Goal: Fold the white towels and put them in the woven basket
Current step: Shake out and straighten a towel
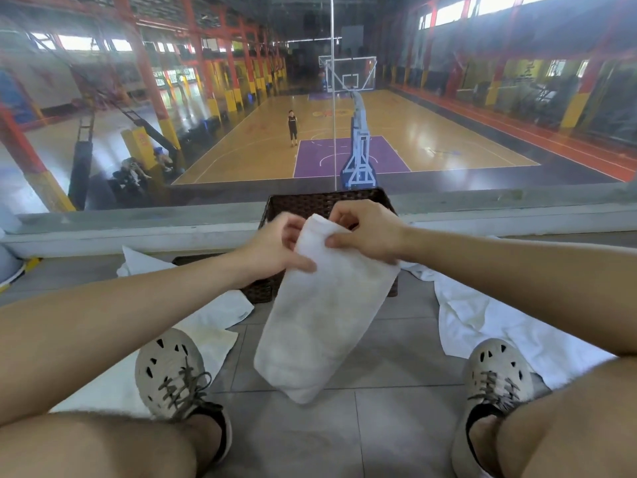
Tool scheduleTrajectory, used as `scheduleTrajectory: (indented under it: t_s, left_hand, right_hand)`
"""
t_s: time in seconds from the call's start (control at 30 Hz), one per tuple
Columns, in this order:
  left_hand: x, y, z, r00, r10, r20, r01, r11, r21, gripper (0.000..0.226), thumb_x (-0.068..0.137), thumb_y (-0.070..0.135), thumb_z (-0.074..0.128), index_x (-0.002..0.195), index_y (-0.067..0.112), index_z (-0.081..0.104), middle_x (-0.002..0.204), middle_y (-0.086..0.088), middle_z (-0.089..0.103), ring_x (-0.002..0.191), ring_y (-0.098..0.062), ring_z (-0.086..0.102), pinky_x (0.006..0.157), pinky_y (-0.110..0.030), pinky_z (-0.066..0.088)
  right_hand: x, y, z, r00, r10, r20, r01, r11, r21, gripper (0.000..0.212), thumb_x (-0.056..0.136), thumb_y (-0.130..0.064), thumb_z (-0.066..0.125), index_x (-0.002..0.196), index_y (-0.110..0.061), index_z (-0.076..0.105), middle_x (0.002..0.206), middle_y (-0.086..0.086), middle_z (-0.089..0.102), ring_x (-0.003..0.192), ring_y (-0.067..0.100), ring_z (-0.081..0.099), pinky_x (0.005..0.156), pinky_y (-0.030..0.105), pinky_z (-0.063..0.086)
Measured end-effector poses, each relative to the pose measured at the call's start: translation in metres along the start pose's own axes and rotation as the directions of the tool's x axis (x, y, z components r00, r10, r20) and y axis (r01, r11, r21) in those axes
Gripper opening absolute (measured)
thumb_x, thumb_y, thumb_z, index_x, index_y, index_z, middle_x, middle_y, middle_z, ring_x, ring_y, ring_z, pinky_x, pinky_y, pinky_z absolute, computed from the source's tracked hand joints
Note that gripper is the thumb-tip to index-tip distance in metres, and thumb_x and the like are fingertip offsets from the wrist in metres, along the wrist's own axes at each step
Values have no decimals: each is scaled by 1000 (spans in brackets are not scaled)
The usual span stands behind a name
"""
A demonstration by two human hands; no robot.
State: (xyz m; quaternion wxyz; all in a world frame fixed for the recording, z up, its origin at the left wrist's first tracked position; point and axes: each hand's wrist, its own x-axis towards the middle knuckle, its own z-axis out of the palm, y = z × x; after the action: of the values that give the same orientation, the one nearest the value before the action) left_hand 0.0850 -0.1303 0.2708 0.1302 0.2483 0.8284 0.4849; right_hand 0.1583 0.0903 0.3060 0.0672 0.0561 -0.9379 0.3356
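Towel [320, 322], white, folded into a long narrow strip, is held up in front of the woven basket [310, 203], not in it. Left hand [275, 251] pinches the strip's upper left edge, thumb on the near face, fingers behind. Right hand [365, 232] pinches the top end, thumb on the front, fingers curled over the back. Strip hangs tilted, lower end toward the person's left foot, over the grey tile floor [389, 339]; can't tell if the bottom touches it. Basket is dark brown and sits behind the hands, against the ledge [138, 229] under the glass wall [103, 132]. Loose white towels lie on the floor: left pile [206, 326] beside the basket, right pile [489, 322] on its other side. Left shoe [172, 374] and right shoe [496, 374], grey and laced, flank the strip.
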Motion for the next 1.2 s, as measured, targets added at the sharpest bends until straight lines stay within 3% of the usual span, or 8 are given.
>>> scheduleTrajectory:
  t_s: [0.13,0.5,0.67,0.77,0.83,0.93,1.07,1.2]
  left_hand:
    - [-17,-52,15,952,-164,257,109,971,215,67,62,9,102,120,27,73,112,12,80,106,-8,75,88,-28,63]
    - [11,-170,46,942,-256,219,210,955,209,53,64,22,87,114,27,71,112,6,77,106,-17,74,94,-44,62]
    - [33,-168,9,994,102,-41,-64,841,537,32,70,11,81,92,27,65,90,10,66,81,-14,62,68,-39,54]
    - [20,-185,25,924,380,28,-276,618,736,34,70,8,74,99,23,63,99,5,61,88,-21,57,65,-39,50]
    - [9,-216,51,889,432,152,-366,471,803,36,73,7,68,108,16,66,106,-3,63,96,-28,58,68,-41,51]
    - [-17,-285,103,890,234,392,-453,355,817,56,70,6,73,125,12,66,116,-10,70,102,-36,67,73,-45,59]
    - [-59,-354,141,917,-11,398,-347,470,812,78,86,16,42,165,13,41,171,-13,38,159,-33,37,127,-52,36]
    - [-59,-356,140,957,58,285,-271,535,800,65,96,25,41,161,19,48,170,-10,41,160,-31,34,129,-50,29]
  right_hand:
    - [2,-11,-10,996,-40,85,41,999,-2,12,99,-33,74,96,-29,63,96,-7,77,88,14,72,77,32,58]
    - [23,73,-45,972,139,190,-159,983,94,15,102,-17,72,110,-28,77,105,-7,82,94,11,77,84,33,60]
    - [23,157,-18,956,282,83,-289,952,96,21,91,-5,71,92,-25,78,95,0,77,95,26,71,89,40,56]
    - [-3,194,22,973,227,-33,-229,971,-67,21,85,-9,70,86,-30,71,90,-4,73,85,21,67,77,38,54]
    - [-36,226,64,989,138,-46,-145,959,-242,21,84,-10,69,88,-30,62,86,-11,65,81,24,64,68,39,51]
    - [-93,282,134,955,110,277,58,843,-535,26,82,-16,66,95,-32,50,95,-6,58,87,29,64,68,41,49]
    - [-148,306,190,813,328,482,128,706,-697,51,72,-28,58,123,-29,61,122,0,48,121,24,52,90,36,52]
    - [-138,291,192,849,397,349,-52,720,-692,45,79,-46,45,109,-20,67,116,2,51,117,25,53,97,42,49]
